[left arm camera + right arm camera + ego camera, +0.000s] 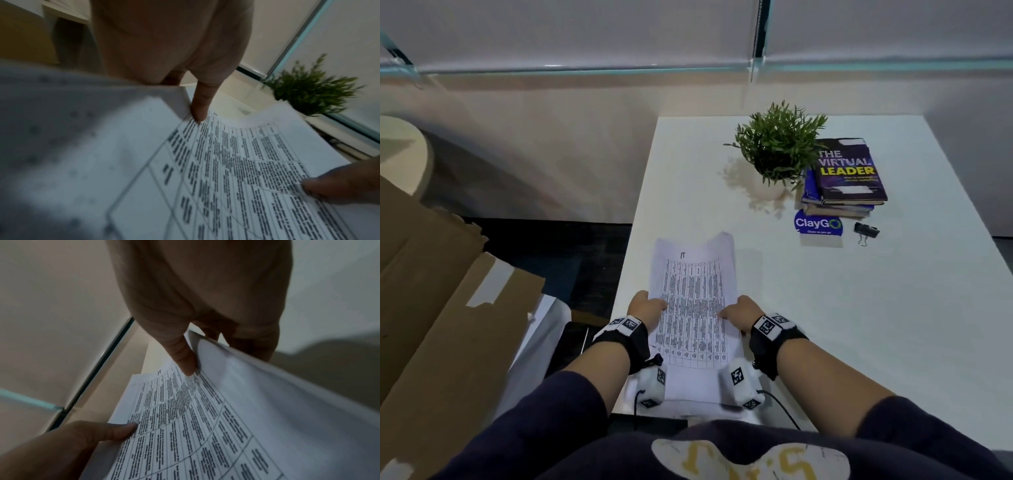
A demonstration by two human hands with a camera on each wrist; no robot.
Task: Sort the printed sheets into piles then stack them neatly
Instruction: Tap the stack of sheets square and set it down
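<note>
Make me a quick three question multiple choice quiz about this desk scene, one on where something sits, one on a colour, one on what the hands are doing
1. Where does the binder clip lie?
A. right of the ClayGo sticker
B. on the top book
C. under the sheets

2. What colour is the sticker?
A. red
B. blue
C. yellow

3. How are the printed sheets held?
A. left hand alone
B. lying untouched
C. both hands, with the right hand too

Answers: 1 A, the clip lies on the table beside the sticker. 2 B, its face is blue. 3 C, a thumb presses each side edge.
</note>
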